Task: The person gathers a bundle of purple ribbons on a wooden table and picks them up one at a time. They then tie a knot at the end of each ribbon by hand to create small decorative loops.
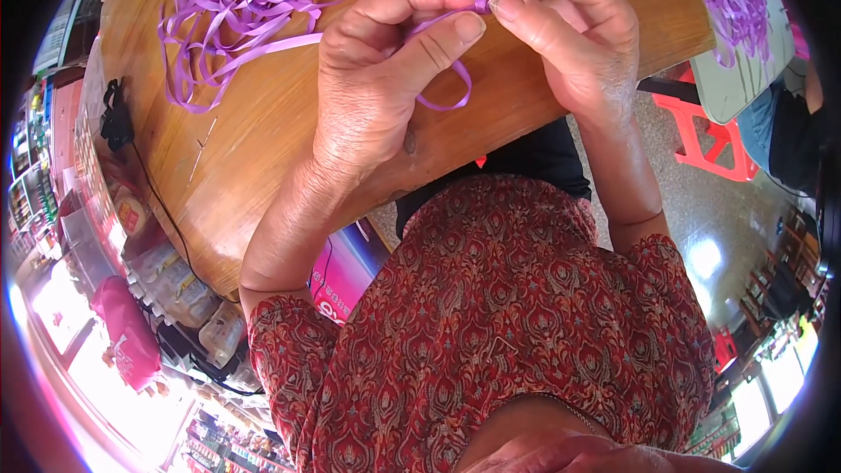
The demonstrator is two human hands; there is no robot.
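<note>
Both my hands meet above the wooden table (263,114) at the top middle. My left hand (377,70) pinches a narrow purple ribbon (451,105) between thumb and index finger. Thumb and fingers of my right hand (578,31) are closed on the same ribbon, where a small fold or knot (481,2) shows between the two sets of fingertips. A loop of ribbon hangs below the left thumb, and one strand runs from behind my left hand toward a loose heap of purple ribbon (236,0) at the far left.
A bundle of purple strips (731,0) hangs over a pale surface (745,88) at the far right. Below it stands a red plastic stool (714,144), with another person (780,131) beside it. A black cable (158,193) runs along the table's left edge. A pink bag (127,333) lies lower left.
</note>
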